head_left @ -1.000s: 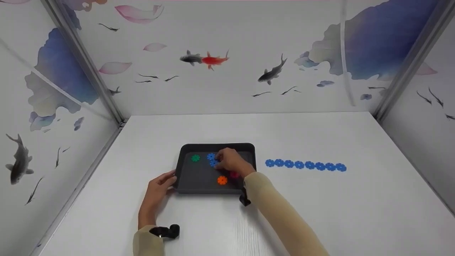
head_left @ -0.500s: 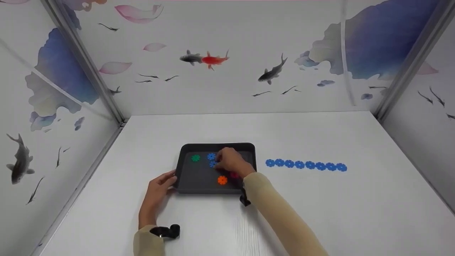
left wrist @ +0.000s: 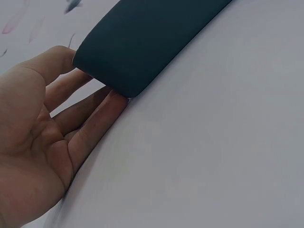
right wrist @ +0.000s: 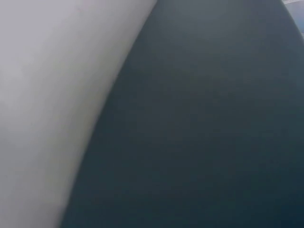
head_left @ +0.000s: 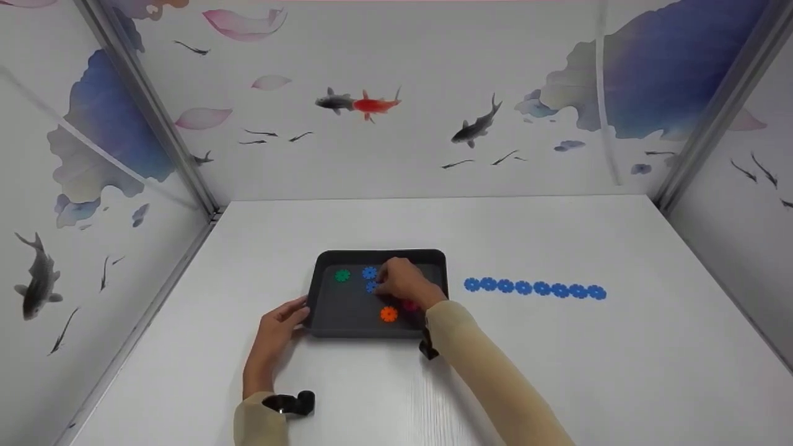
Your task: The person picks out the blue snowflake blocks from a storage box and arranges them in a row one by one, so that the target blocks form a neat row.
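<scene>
A dark grey tray (head_left: 347, 325) rests on the white table. My left hand (head_left: 276, 328) holds its near left corner. In the left wrist view the thumb lies at the tray's rim and the fingers (left wrist: 102, 116) reach to its lower edge. Over the tray, my right hand (head_left: 403, 282) pinches a blue flower-shaped disc (head_left: 370, 287), partly hidden by the fingertips. Just behind that disc lies another blue flower-shaped disc (head_left: 369, 272). The right wrist view shows the tray's outer wall (right wrist: 190, 118) close up, with no hand visible.
Inside the tray lie a green disc (head_left: 342, 275), an orange disc (head_left: 388, 314) and a red-pink disc (head_left: 410, 305), partly under the right wrist. To the tray's right, several blue discs form a joined row (head_left: 542, 288). Printed panels (head_left: 396, 167) enclose the table.
The blue disc at my right fingertips has shifted slightly toward the tray's front and is more covered. My left hand and the tray have stayed in place.
</scene>
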The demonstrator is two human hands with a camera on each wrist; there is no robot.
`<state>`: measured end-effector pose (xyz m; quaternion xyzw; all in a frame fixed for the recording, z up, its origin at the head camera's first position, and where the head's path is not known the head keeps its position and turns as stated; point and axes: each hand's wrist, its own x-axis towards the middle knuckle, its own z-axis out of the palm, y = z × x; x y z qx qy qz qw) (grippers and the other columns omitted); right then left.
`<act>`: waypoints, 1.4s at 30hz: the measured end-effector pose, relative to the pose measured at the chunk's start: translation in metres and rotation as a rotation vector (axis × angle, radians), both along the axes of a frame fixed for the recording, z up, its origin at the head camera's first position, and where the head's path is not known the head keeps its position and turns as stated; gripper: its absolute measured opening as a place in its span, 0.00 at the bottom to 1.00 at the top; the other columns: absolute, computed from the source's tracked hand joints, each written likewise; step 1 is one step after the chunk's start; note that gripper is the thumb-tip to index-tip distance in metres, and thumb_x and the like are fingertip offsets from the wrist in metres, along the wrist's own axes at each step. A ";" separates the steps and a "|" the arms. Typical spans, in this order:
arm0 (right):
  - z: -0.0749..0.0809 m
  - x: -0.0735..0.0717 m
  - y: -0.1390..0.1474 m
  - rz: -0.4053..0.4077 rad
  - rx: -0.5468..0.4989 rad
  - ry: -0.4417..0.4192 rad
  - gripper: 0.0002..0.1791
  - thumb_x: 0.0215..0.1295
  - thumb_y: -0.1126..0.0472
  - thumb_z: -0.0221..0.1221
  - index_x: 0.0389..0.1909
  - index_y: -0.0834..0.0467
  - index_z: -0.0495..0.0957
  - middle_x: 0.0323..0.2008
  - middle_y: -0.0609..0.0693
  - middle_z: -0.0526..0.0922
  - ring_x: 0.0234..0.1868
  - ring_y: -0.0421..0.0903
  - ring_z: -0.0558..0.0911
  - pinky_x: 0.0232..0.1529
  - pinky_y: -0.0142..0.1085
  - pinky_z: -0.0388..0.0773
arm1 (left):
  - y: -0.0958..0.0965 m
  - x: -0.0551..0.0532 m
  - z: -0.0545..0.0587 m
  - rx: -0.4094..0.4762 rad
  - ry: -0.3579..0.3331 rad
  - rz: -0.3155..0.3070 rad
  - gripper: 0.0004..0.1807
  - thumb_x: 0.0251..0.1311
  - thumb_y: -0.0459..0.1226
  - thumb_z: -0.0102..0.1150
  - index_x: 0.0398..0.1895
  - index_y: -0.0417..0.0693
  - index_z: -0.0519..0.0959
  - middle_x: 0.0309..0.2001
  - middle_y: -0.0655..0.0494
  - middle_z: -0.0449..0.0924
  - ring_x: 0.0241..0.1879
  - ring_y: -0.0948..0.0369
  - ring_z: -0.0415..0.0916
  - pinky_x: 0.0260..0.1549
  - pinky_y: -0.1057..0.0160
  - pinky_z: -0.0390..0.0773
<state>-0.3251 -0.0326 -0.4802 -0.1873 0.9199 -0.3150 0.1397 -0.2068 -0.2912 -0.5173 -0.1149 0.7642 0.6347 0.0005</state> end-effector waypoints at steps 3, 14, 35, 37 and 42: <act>0.001 0.000 0.000 0.008 -0.006 -0.005 0.19 0.63 0.56 0.69 0.53 0.59 0.84 0.51 0.54 0.86 0.42 0.45 0.80 0.52 0.41 0.83 | 0.000 0.000 0.000 0.001 -0.003 0.003 0.23 0.71 0.41 0.57 0.67 0.47 0.75 0.67 0.44 0.75 0.60 0.54 0.78 0.60 0.59 0.79; 0.001 -0.001 0.001 0.040 -0.009 0.010 0.15 0.62 0.56 0.69 0.47 0.57 0.87 0.47 0.52 0.88 0.41 0.45 0.80 0.50 0.41 0.84 | -0.001 -0.001 -0.001 -0.002 0.017 -0.004 0.22 0.72 0.39 0.56 0.66 0.46 0.76 0.66 0.43 0.76 0.59 0.53 0.79 0.55 0.60 0.82; -0.003 -0.005 -0.001 0.096 -0.070 0.014 0.19 0.61 0.56 0.70 0.53 0.56 0.84 0.45 0.50 0.85 0.41 0.44 0.80 0.51 0.38 0.83 | -0.004 -0.002 -0.002 -0.013 -0.005 -0.011 0.23 0.72 0.42 0.56 0.68 0.48 0.75 0.69 0.44 0.73 0.63 0.52 0.76 0.59 0.57 0.80; -0.003 -0.004 -0.003 0.115 -0.086 0.001 0.19 0.62 0.57 0.69 0.53 0.56 0.84 0.47 0.51 0.86 0.43 0.44 0.80 0.54 0.40 0.82 | -0.004 -0.002 -0.001 -0.010 -0.008 -0.011 0.23 0.72 0.42 0.56 0.68 0.48 0.74 0.69 0.44 0.73 0.63 0.52 0.75 0.59 0.57 0.80; -0.003 -0.001 -0.010 0.159 -0.088 0.006 0.21 0.62 0.56 0.69 0.55 0.56 0.83 0.49 0.52 0.84 0.44 0.44 0.79 0.56 0.40 0.82 | -0.002 -0.001 -0.002 -0.009 -0.006 -0.012 0.23 0.72 0.41 0.56 0.68 0.48 0.74 0.69 0.44 0.73 0.63 0.52 0.76 0.59 0.56 0.80</act>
